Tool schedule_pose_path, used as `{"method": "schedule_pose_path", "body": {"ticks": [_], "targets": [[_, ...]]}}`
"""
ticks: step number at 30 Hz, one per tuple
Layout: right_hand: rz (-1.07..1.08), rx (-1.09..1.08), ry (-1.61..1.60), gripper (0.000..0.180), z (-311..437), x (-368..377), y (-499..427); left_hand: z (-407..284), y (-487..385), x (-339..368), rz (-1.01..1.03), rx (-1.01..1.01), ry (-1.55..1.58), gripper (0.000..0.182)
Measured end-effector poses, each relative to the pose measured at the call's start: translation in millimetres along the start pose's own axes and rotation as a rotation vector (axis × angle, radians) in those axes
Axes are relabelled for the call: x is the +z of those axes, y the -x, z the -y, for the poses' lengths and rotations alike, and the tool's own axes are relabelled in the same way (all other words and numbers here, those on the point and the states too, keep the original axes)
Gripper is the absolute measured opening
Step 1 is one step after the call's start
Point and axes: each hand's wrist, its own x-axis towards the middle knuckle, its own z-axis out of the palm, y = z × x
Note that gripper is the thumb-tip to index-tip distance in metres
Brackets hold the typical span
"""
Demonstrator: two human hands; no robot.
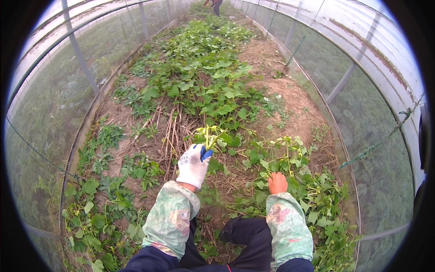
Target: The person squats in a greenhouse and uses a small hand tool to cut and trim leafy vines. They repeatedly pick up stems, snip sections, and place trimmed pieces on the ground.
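Note:
My left hand [195,163], in a white knit glove with blue-coated fingers, is closed around a small bunch of green shoots [209,136]. Their pale yellow-green tips stick out above the fist. My bare right hand [277,183] is among leafy vines [289,156] to the right, its fingers curled down into the foliage. Leaves hide the fingertips, so whether they pinch a stem is unclear. Both forearms wear green patterned sleeve covers [289,221]. Between the hands lie dry straw [231,183] and trailing stems.
A dense bed of broad-leaved vines [210,81] runs ahead along the tunnel. Dry stalks [175,136] lie left of centre, bare soil [282,95] to the right. Mesh side walls [377,136] with metal posts [80,51] flank the strip. Another person [216,5] stands at the far end.

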Motion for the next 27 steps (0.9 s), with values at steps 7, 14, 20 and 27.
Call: {"method": "schedule_pose_path", "body": {"ticks": [7, 14, 20, 27], "targets": [[0.154, 0.074, -0.008, 0.025, -1, 4, -1, -1, 0, 4, -0.034, 0.054, 0.004, 0.025], [0.275, 0.153, -0.099, 0.027, -21, 26, 3, 2, 1, 6, -0.039, 0.066, 0.001, 0.024], [0.255, 0.147, -0.120, 0.026, -22, 24, 3, 2, 0, 7, -0.022, 0.054, -0.011, 0.024], [0.259, 0.186, -0.059, 0.023, -12, 6, 4, 1, 1, 8, 0.064, 0.022, -0.098, 0.025]]}}
